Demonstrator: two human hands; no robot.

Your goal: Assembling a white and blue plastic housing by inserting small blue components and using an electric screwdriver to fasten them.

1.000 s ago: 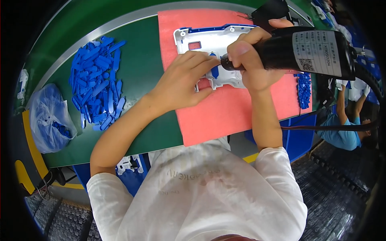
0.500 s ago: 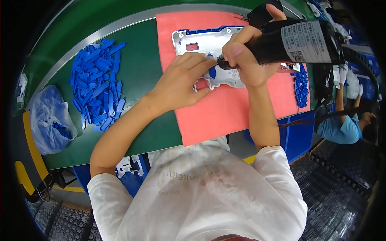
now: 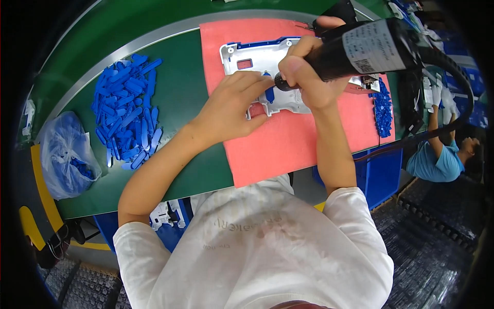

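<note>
On the pink mat (image 3: 278, 147) lies a white plastic housing (image 3: 260, 51) with a blue far edge and a small rectangular window. My left hand (image 3: 226, 105) holds the housing at its left part, fingers bent over it and thumb at the near edge. A slim blue plastic piece (image 3: 269, 93) sits in the housing beside those fingertips. Wrapped in my right hand (image 3: 318, 85) is a black corded electric screwdriver (image 3: 373, 49), tilted, its collar just right of the blue piece. Its bit's tip is hidden by my left fingers.
Left on the green table is a heap of long blue plastic pieces (image 3: 126, 110), with a clear plastic bag (image 3: 67, 154) beyond it. Small blue parts (image 3: 382, 109) lie at the mat's right edge. The tool's thick cord (image 3: 465, 87) loops at right. Another person (image 3: 437, 159) works farther right.
The screwdriver's body and my right hand have shifted slightly left, and its collar has moved a little toward my left fingertips. My left hand stays nearly in place on the housing.
</note>
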